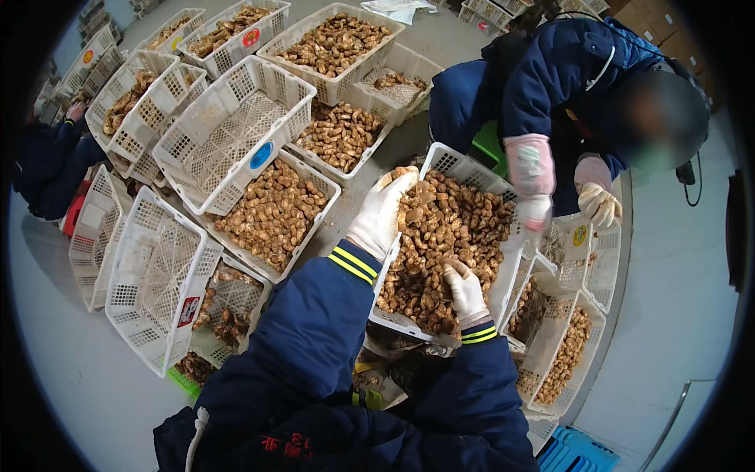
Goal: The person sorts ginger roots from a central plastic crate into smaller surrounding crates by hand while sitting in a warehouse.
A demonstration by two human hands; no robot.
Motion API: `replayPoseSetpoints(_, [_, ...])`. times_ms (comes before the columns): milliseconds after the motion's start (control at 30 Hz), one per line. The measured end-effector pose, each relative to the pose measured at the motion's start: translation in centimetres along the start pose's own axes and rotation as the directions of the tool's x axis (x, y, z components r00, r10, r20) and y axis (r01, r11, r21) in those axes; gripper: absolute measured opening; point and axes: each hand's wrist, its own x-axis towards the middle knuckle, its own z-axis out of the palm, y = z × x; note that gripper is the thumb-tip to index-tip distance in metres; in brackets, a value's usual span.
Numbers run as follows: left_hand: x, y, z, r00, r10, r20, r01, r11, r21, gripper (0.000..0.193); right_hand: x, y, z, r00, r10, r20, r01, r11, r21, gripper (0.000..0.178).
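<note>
In front of me stands a white plastic crate [400, 321] heaped with small brown, knobbly mushroom-like pieces [447, 228]. My left hand [382, 211], in a white glove, is at the crate's left side, its fingers curled round some of these pieces [412, 206]. Lower in the crate, my white-gloved right hand [465, 294] is closed among the pieces near the right wall. What its fingertips pinch is too small to make out. Dark blue sleeves with yellow stripes cover both my arms.
A co-worker [582, 86] crouches across the crate, a gloved hand [535, 211] blurred at its right rim. To the left are an empty crate [233, 134], a filled crate [271, 216] and several others. More crates [562, 354] stand right; a blue plastic stool [578, 450] is lower right.
</note>
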Motion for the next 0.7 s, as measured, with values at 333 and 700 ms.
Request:
replayPoseSetpoints(333, [-0.6, 0.8, 0.4, 0.999, 0.000, 0.042, -0.004, 0.995, 0.100, 0.038, -0.5, 2.7, -2.9, 0.967, 0.153, 0.206, 0.217, -0.059, -0.974, 0.045])
replayPoseSetpoints(700, [-0.4, 0.2, 0.5, 0.998, 0.007, 0.060, -0.009, 0.999, 0.035, 0.031, -0.9, 2.2, 1.6, 0.875, -0.084, 0.476, 0.473, -0.055, -0.879, 0.034])
